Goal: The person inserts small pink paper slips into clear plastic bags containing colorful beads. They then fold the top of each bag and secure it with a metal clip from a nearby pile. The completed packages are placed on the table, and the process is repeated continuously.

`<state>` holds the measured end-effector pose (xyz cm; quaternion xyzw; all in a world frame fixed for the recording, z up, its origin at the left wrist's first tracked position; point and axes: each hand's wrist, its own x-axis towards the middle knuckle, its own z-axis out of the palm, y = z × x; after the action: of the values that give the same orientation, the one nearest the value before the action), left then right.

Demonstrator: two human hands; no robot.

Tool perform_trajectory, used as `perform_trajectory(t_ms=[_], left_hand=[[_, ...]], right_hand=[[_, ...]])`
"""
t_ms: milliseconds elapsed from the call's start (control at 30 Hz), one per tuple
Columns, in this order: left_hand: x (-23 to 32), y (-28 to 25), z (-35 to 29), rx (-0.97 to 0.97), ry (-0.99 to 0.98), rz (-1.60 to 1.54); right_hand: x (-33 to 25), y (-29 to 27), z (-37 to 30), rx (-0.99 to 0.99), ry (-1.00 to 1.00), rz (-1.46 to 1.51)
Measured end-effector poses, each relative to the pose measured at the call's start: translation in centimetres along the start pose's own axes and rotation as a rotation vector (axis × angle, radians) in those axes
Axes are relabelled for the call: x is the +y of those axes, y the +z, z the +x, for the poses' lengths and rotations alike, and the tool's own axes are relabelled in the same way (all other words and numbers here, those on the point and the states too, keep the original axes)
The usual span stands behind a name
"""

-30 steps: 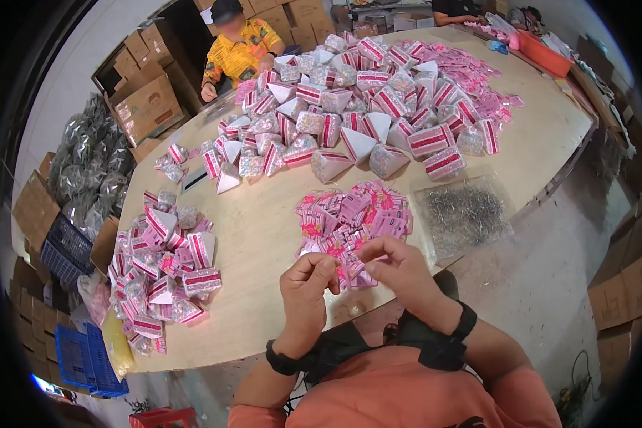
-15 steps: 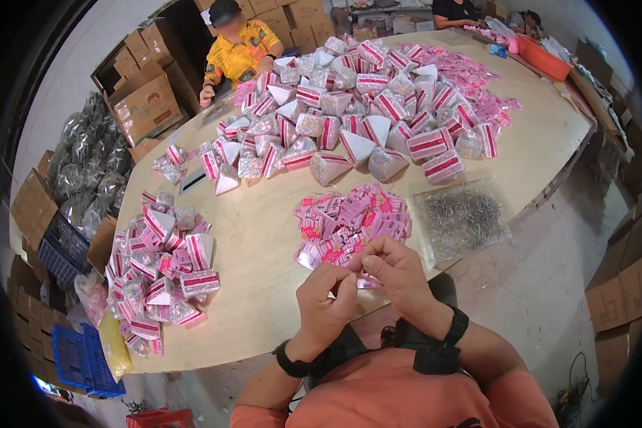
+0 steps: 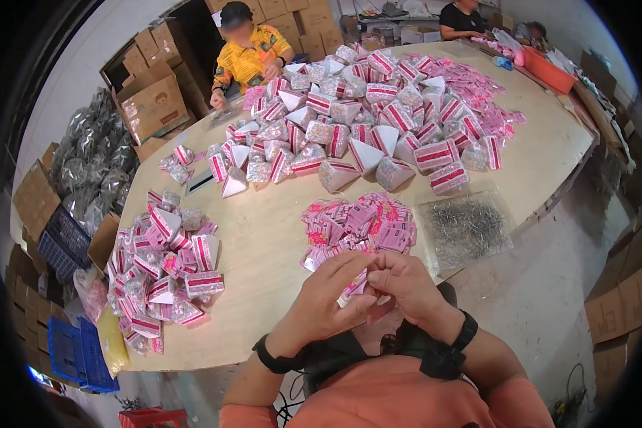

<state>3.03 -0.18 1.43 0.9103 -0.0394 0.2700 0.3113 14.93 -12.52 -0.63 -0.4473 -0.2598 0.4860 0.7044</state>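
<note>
My left hand (image 3: 328, 296) and my right hand (image 3: 410, 289) meet just in front of a heap of pink printed cards (image 3: 360, 225). The right one is closed, thumb against fingers, on a small pink card (image 3: 382, 310) whose lower part shows beneath it. On the left, my thumb stands apart from the outstretched fingers, whose tips reach the right hand's fingertips and are partly hidden there. Whether anything thin lies between the fingertips is too small to tell. A clear flat tray of thin metal pieces (image 3: 467, 225) lies right of the cards.
Cake-slice-shaped packs (image 3: 321, 135) are heaped across the table (image 3: 257, 285), with a smaller heap (image 3: 164, 264) at left. Across the table sits a person in yellow (image 3: 250, 60); another person (image 3: 460, 21) is at far right. Blue crates (image 3: 82, 353) stand on the left.
My hands have shifted from a fingertip pinch together to a wider hold; the left thumb has moved away from its fingers. A pink card edge now shows below the right hand. The view has shifted slightly.
</note>
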Motion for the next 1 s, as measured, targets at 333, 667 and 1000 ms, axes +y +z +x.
perform_trajectory(t_ms=[333,667,1000], left_hand=[[0.6,-1.4,-0.3,-0.133,-0.059,-0.022],[-0.6,0.3,-1.8,0.008,-0.422,-0.386],[-0.3,1.0,-1.5,0.127,-0.609,-0.751]], right_hand=[[0.2,-0.7,-0.3,-0.184,0.234,0.007],[0.1,0.4,-0.6,-0.11,0.118,-0.153],[0.3,0.3,-0.9,-0.09,-0.038,-0.06]])
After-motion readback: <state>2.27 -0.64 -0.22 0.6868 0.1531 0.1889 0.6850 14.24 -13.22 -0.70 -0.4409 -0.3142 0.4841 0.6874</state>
